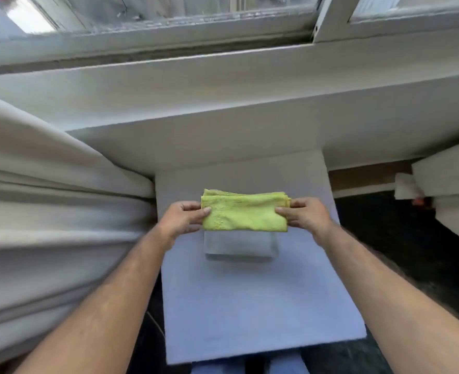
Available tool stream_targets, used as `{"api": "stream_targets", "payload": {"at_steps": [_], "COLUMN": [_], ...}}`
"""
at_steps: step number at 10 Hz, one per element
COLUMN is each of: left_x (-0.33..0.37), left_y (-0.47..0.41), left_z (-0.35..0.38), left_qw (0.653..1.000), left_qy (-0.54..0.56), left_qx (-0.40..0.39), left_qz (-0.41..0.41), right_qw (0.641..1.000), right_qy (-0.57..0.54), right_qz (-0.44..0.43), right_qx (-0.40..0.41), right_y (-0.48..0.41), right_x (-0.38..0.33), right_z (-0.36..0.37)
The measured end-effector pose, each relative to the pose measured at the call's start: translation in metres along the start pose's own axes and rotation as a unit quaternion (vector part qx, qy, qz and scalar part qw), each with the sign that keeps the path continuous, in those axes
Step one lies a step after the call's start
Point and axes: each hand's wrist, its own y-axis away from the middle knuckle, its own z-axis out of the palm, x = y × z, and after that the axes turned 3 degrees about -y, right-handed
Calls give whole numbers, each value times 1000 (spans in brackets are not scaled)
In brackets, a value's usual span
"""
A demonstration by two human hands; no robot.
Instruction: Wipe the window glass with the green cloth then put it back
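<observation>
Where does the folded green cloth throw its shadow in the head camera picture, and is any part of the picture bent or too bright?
Head view: the folded green microfibre cloth, held between the left hand and right hand, throws a soft shadow just below it on the pale flat board; wide-angle bending curves the white window sill; top-left daylight is overexposed.

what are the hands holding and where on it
The folded green cloth, pinched at its two short ends: left hand on the left end, right hand on the right.
</observation>
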Motion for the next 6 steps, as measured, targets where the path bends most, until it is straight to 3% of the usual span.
{"api": "stream_targets", "payload": {"at_steps": [2,3,4,5,6], "left_x": [-85,-105,-109,-102,-72], "left_y": [-52,-76,-83,-76,-57], "left_z": [36,49,59,65,57], "left_qw": [994,970,915,880,871], "left_qy": [-77,-204,-367,-434,-426], "left_qx": [83,130,166,184,209], "left_qz": [-9,-5,-1,51,124], "right_qw": [994,978,949,903,843], "right_qy": [68,173,274,397,481], "right_qz": [17,-4,-15,-66,-190], "right_qx": [81,119,152,150,145], "right_y": [-49,-66,-68,-63,-47], "right_x": [98,120,124,113,75], "right_z": [31,40,47,51,45]}}
